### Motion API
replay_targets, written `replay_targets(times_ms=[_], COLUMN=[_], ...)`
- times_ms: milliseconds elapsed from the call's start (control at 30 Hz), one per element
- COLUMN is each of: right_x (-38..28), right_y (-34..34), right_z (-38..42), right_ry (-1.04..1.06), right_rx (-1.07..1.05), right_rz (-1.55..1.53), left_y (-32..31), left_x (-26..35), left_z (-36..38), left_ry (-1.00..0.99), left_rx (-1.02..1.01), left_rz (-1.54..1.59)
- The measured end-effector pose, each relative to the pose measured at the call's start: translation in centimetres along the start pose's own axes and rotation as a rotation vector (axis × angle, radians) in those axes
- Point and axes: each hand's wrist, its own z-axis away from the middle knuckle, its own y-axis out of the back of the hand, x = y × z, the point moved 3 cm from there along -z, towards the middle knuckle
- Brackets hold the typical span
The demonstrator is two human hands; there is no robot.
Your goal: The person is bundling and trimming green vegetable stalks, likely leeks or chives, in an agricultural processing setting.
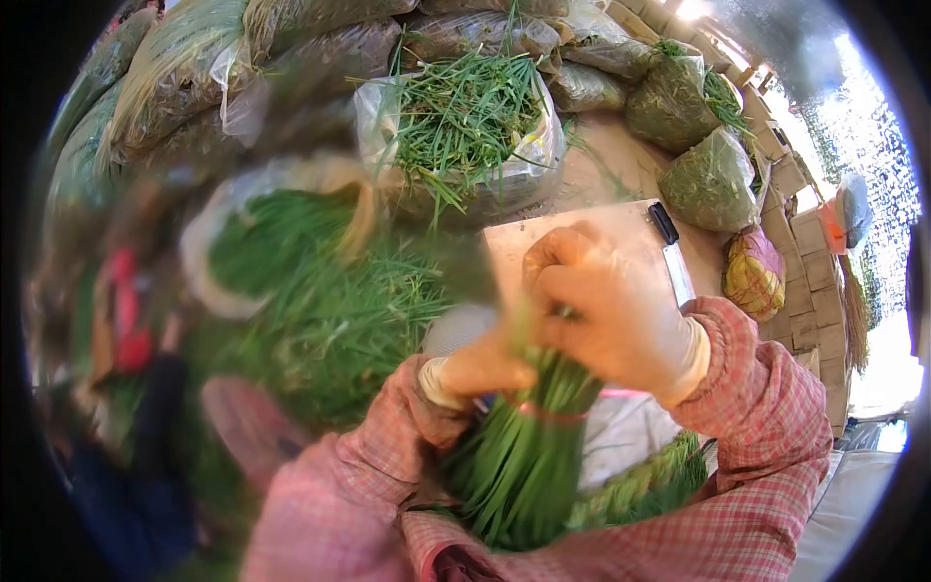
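Note:
A bunch of long green chives [529,475] hangs in front of my chest, with a thin pink-red band [553,413] around it. My left hand [490,365] is wrapped around the bunch from the left, just above the band. At the upper end of the bunch, my right hand [616,315] has its fingers curled in, smeared by motion. Both hands seem to wear thin gloves with pale cuffs. Behind the right hand lies a flat light-brown board [506,254] with a black piece [663,223] at its far right corner.
Loose chives [330,330] are heaped at my left beside a blurred pale sack [199,257] of greens. An open plastic bag [548,155] of cut greens stands ahead. Stuffed bags [713,179] line the back and right. Another person's dark sleeve [160,417] is at far left.

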Motion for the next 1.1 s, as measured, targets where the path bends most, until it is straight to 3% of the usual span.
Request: replay_targets(times_ms=[67,167,233,367,500,667,733,867,967,1033,1100], right_x=[1.3,2.2,2.2,-1.2,0.6,2.9,2.4,0.8,2.2,2.7,2.7], right_y=[-0.5,-0.9,-0.6,-1.0,-0.4,-1.4,-1.0,-0.9,-1.6,-1.8,-1.8], right_z=[1.0,2.8,3.0,0.7,1.0,3.9,3.4,1.3,1.9,2.0,1.9], right_ry=[-0.102,-0.24,-0.217,0.078,-0.086,-0.302,-0.226,-0.135,-0.188,-0.181,-0.192], right_rx=[0.004,0.078,0.108,0.06,0.019,0.059,0.106,0.048,0.024,0.065,0.051], right_rz=[-0.136,-0.261,-0.187,0.272,0.129,-0.291,-0.211,-0.098,-0.2,-0.255,-0.277], left_y=[-0.3,-0.1,0.0,-0.6,-0.4,0.5,0.5,-0.4,0.0,-0.5,-0.2], left_x=[0.3,-1.0,-1.2,-1.6,-1.4,-2.1,-2.3,-1.4,-1.9,-1.3,-1.9], left_z=[-0.6,-2.1,-2.7,-3.5,-2.9,-2.4,-2.1,-0.7,-0.3,-0.7,0.2], left_ry=[-0.216,0.061,0.069,-0.008,-0.025,-0.025,0.025,0.1,-0.094,-0.135,0.042], left_rx=[0.021,0.334,0.302,0.146,0.111,0.173,0.181,-0.066,-0.028,0.138,0.189], left_rz=[-0.095,0.051,0.045,-0.05,-0.085,-0.094,-0.161,-0.352,-0.339,-0.367,0.036])
